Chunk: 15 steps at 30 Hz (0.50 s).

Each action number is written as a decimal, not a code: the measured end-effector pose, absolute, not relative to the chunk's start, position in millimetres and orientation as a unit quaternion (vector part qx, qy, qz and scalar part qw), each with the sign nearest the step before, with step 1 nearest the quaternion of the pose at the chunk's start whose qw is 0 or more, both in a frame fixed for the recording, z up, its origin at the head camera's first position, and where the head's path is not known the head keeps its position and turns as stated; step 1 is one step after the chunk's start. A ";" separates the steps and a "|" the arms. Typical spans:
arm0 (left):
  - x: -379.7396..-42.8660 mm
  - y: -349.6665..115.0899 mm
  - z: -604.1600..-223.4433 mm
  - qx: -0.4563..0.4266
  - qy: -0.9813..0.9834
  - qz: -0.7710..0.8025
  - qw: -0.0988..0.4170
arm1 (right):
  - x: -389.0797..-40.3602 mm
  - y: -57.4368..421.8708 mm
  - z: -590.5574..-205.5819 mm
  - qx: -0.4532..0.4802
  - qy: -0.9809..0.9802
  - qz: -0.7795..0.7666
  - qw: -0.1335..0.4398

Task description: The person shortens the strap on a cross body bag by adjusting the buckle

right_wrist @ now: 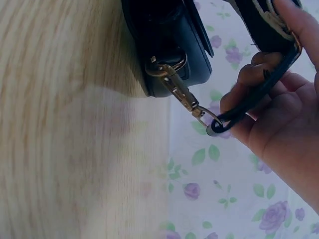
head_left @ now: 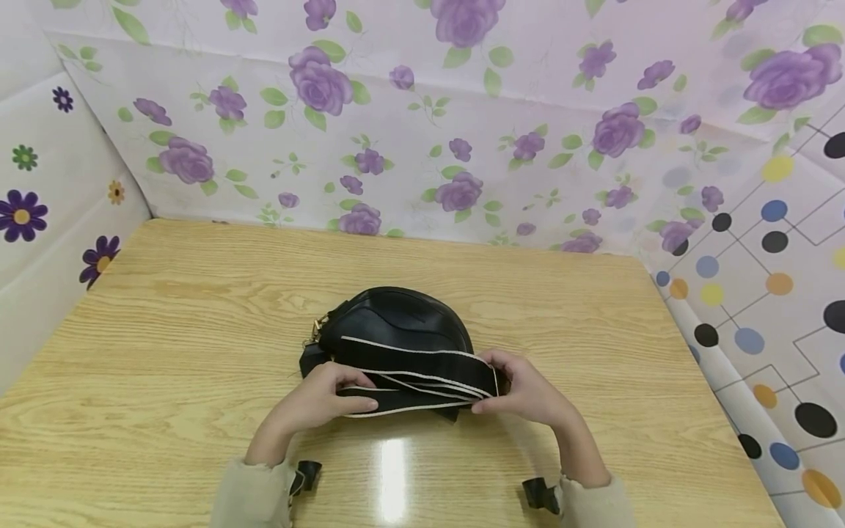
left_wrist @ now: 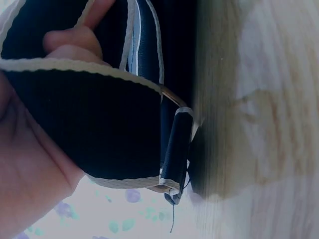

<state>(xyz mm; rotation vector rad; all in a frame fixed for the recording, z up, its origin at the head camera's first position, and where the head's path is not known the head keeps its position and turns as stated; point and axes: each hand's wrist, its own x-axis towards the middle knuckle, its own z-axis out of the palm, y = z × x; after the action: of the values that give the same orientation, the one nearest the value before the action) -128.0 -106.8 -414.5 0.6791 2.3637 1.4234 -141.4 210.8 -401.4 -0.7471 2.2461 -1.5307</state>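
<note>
A black handbag (head_left: pixel 389 319) with a rounded top sits on the table, its wide black shoulder strap (head_left: pixel 422 359), edged in white, folded into several layers before it. My left hand (head_left: pixel 317 400) holds the left part of the folded layers, thumb in front. In the left wrist view the strap (left_wrist: pixel 99 119) crosses the palm, near a metal-framed slider (left_wrist: pixel 177 144). At the other end my right hand (head_left: pixel 528 390) grips the strap's fold between thumb and fingers. A gold-coloured snap hook (right_wrist: pixel 182 92) joins the bag to the strap's end in the right wrist view.
The bag lies near the middle of the wooden table (head_left: pixel 198 315). A flowered sheet (head_left: pixel 396 132) hangs behind the table's back edge, and a dotted sheet (head_left: pixel 759 352) lines the right side. Black bands (head_left: pixel 306 475) show at the wrists.
</note>
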 end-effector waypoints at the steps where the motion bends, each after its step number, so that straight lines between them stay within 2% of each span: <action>1: -127.8 -107.1 -413.9 0.236 0.823 0.495 0.147 | -141.5 211.0 -402.0 -0.263 0.786 -0.536 0.161; 15: -127.1 -111.5 -409.9 0.254 0.811 0.506 0.146 | -137.9 208.4 -395.9 -0.265 0.803 -0.514 0.144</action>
<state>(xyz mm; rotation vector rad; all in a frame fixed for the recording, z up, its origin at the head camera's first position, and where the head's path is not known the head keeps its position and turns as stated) -127.1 -111.5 -409.9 0.7324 2.3366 1.4565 -137.9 208.4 -395.9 -0.7643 2.3153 -1.4807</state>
